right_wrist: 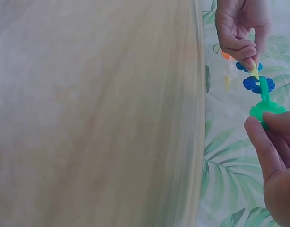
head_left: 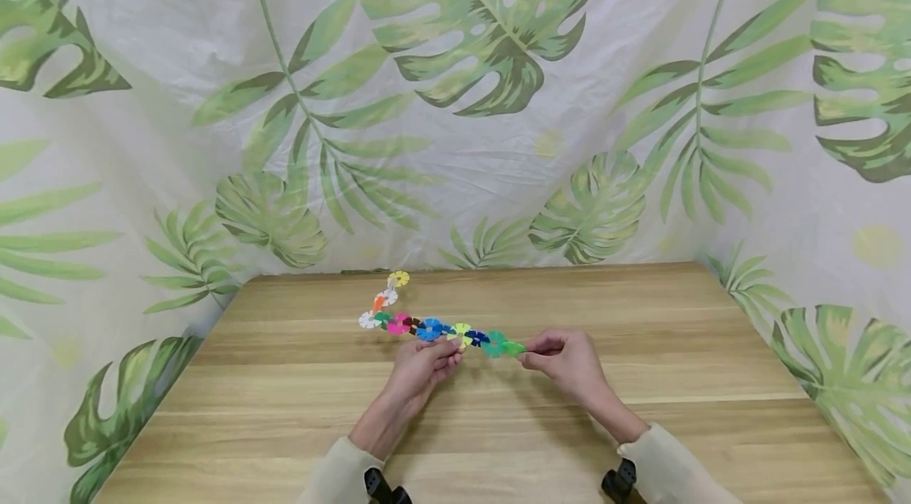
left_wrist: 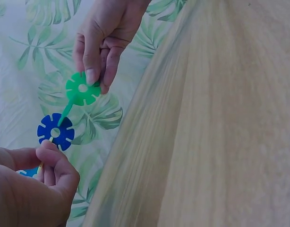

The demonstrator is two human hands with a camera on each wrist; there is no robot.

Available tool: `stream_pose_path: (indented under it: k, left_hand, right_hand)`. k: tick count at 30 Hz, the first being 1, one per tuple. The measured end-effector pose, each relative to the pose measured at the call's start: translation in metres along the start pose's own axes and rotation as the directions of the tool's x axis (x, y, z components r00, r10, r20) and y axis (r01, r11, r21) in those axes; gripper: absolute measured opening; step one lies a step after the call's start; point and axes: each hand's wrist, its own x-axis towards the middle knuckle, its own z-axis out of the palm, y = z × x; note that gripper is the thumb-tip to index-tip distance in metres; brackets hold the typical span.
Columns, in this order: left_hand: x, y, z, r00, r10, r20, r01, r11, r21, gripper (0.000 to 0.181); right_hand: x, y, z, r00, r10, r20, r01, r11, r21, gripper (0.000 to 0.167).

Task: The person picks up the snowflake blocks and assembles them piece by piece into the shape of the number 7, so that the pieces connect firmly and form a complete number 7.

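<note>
A chain of slotted plastic snowflake discs (head_left: 430, 329) hangs above the table between both hands, its discs linked slot into slot. My left hand (head_left: 421, 368) pinches a yellow-green disc (head_left: 461, 335) partway along it. At the chain's right end my right hand (head_left: 569, 361) pinches a bright green disc (left_wrist: 83, 88) between thumb and fingers. A dark blue disc (left_wrist: 55, 132) and a teal-green disc (head_left: 493, 344) sit between the two hands. Leftward run blue, brown, pink and white discs; there the chain bends back through orange and white to a yellow disc (head_left: 398, 278).
The wooden table (head_left: 285, 409) lies below the hands. A leaf-printed cloth (head_left: 455, 132) hangs behind it and along both sides. Black straps with small devices (head_left: 384, 488) are on the wrists, by the light sleeves.
</note>
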Motion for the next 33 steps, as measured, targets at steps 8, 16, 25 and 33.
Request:
stream_pose_path:
  k: [8, 16, 25, 33]
  left_hand:
    - [-0.0003, 0.0030, 0.0037, 1.000, 0.004, -0.029, -0.003, 1.000, 0.031, 0.021]
    - [-0.0013, 0.0021, 0.0042, 0.999, 0.030, -0.010, -0.029, 0.996, 0.084, 0.017]
    - [-0.0010, 0.0055, 0.0056, 0.999, 0.042, -0.035, -0.039, 0.997, 0.067, 0.008]
    - [0.0000, 0.0090, 0.0060, 0.999, 0.045, -0.027, -0.043, 0.995, 0.090, 0.006]
  right_hand:
    - [0.0006, -0.0027, -0.0012, 1.000, -0.010, -0.010, 0.009, 0.999, -0.051, 0.009]
    - [0.0005, -0.0053, -0.0019, 0.997, -0.076, 0.008, 0.076, 0.993, -0.085, 0.007]
    - [0.0015, -0.0046, 0.0045, 0.996, -0.082, 0.033, 0.084, 0.992, -0.090, 0.007]
    - [0.0029, -0.0035, 0.0051, 0.998, -0.060, 0.008, 0.060, 0.995, -0.075, 0.009]
